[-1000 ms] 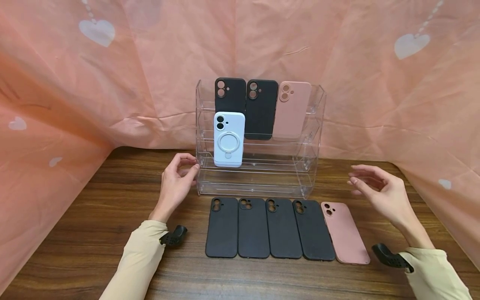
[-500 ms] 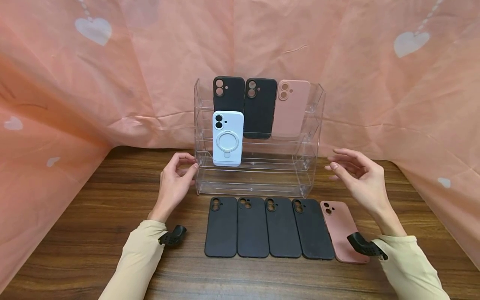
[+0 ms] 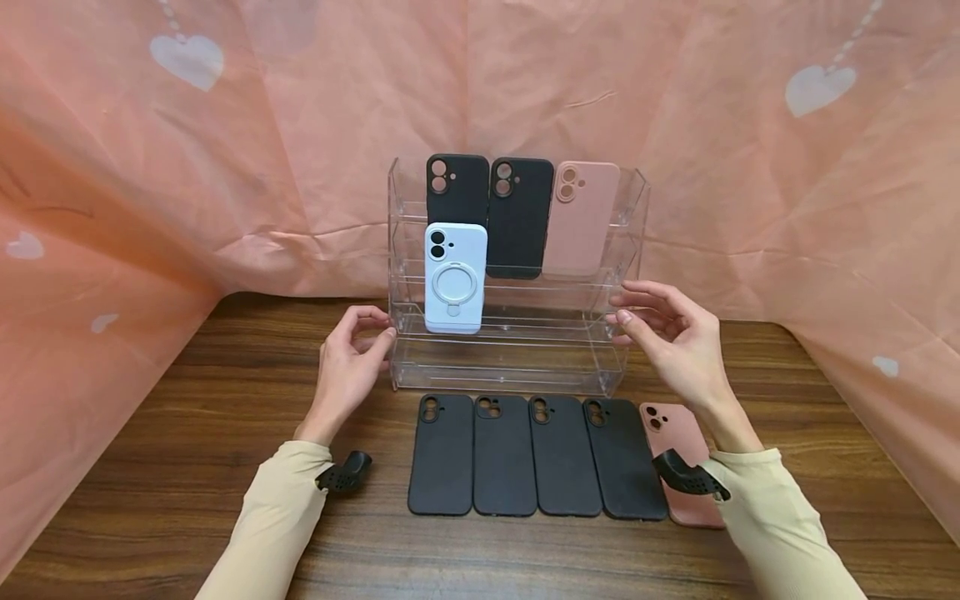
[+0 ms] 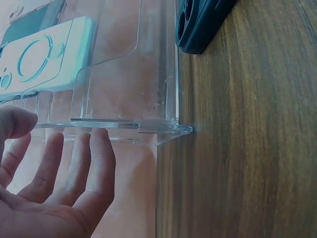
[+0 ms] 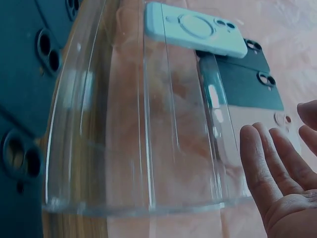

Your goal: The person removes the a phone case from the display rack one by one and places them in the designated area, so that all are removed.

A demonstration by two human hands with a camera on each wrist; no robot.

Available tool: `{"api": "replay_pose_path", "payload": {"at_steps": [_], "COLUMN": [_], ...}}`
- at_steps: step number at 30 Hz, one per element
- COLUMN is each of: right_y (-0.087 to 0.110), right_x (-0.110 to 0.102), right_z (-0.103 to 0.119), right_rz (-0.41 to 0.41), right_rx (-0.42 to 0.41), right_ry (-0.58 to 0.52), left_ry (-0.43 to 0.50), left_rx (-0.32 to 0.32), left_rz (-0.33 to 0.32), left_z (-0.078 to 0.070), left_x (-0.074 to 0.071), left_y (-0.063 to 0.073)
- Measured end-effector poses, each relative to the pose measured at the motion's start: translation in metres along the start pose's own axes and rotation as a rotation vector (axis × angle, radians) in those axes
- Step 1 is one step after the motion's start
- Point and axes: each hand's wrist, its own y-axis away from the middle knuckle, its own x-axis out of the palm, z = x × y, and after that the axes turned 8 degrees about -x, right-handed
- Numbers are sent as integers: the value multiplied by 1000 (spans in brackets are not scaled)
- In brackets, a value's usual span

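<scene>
A clear tiered acrylic display rack (image 3: 502, 379) stands on the table. My left hand (image 3: 351, 354) rests its fingertips against the rack's left side panel, with fingers loosely bent in the left wrist view. At the right side panel, my right hand (image 3: 678, 346) is held up with fingers relaxed and nothing in it; whether it touches the panel I cannot tell. A white phone case (image 3: 455, 279) with a ring stands on a middle tier. Behind it is a black phone case (image 3: 458, 187), beside another black phone case (image 3: 519, 217) and a pink phone case (image 3: 583, 218) on the upper tier.
In front of the rack lies a row of several black phone cases (image 3: 505, 458), ending at the right in a pink phone case (image 3: 663, 417) partly hidden by my right wrist's camera mount (image 3: 686, 473). Pink fabric (image 3: 322, 167) hangs behind and at both sides of the wooden table (image 3: 187, 467).
My right hand has moved left and slightly up, from over the table at the right to the rack's right side. The left hand stays at the left panel, and the phone cases keep their places.
</scene>
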Motion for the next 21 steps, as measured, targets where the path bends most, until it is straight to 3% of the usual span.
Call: {"api": "replay_pose_path", "payload": {"at_steps": [10,21], "right_y": [-12,-29], "right_x": [27,59], "right_z": [-7,-15], "right_rz": [9,-2], "right_rx": [15,53], "right_ry": [51,10], "left_ry": [-7,-29], "left_rx": [-2,6], "left_rz": [-2,-5], "left_z": [0,-1], "left_x": [1,1], "left_y": [1,1]}}
